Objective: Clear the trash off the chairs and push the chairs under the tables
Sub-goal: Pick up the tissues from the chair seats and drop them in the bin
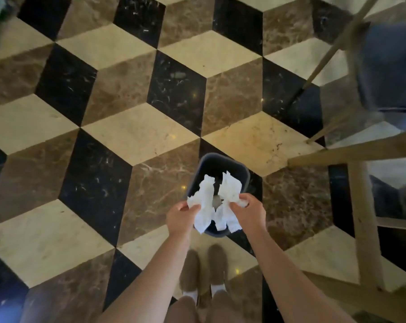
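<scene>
Since both wads of crumpled white paper (206, 201) were held right over the mouth of the dark bin (223, 164), the grip looked chosen for a straight drop: let go & the stuff falls in, no aiming needed. Left hand (181, 214) pinched one wad betw. thumb and curled fingers at its lower-left edge; right hand (245, 206) had its fingers curled round the other wad (230, 186) from the right side. Neither hand was spread. The two wads hung just beside each other, poss. touching near the middle, can't tell for sure. Their lower ends dangled past the bin's near rim, so some paper might catch on the edge instead of going in; a small shift fwd before release would prob. fix that.

Bin stood on the floor directly in front of the person's shoes (204, 266), close enough that both arms reached it w/o bending far, which is likely why it was parked there. Something pale showed inside the bin, between the wads; too small to say what.

Floor (127, 127) was polished stone in a cube pattern of cream, brown and black tiles. At right stood pale wooden furniture legs & rails (360, 206), w/ a blue-grey seat or cushion (388, 66) blurred at upper right. Whether that was a chair or a worktop frame, can't tell.

By my read, trash step nearly done for this load; chair-pushing not yet started.
</scene>
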Available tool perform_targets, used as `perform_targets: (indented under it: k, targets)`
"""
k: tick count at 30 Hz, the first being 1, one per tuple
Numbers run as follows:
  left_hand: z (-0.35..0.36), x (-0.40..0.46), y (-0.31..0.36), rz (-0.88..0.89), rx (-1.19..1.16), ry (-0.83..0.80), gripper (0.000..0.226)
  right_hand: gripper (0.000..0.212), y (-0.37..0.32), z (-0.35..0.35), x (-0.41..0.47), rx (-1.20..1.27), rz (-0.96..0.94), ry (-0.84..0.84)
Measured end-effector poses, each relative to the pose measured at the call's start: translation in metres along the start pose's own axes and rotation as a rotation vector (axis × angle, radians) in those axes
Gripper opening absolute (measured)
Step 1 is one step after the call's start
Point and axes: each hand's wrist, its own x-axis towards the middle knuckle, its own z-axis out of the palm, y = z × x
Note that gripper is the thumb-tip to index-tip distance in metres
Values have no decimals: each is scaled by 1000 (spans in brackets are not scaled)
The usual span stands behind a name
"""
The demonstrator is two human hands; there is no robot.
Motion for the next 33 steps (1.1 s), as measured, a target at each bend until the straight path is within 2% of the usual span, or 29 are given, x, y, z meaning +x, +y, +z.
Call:
perform_targets:
  k: [7,10,16,19,23,27,29,33]
  targets:
    - [48,115,-52,11,141,46,28,37,52,70,105,-42,33,-10]
    - [56,143,-71,11,210,-4,37,41,69,87,130,-94,18,-31]
    - [49,139,-69,10,249,-75,39,48,77,93,133,-219,16,-59]
    - [39,112,-48,46,284,-79,40,43,58,80,111,-268,-26,-79]
    - [20,52,-4,193,466,-134,36,34,10,42,62,-371,-65,-110]
    - [-17,-23,63,417,801,-199,39,29,-53,-9,-11,-537,-185,-119]
    - [-41,-62,101,527,958,-174,39,25,-89,-39,-50,-621,-287,-115]
    - [-90,-128,168,812,1188,-45,39,35,-157,-94,-116,-780,-568,-60]
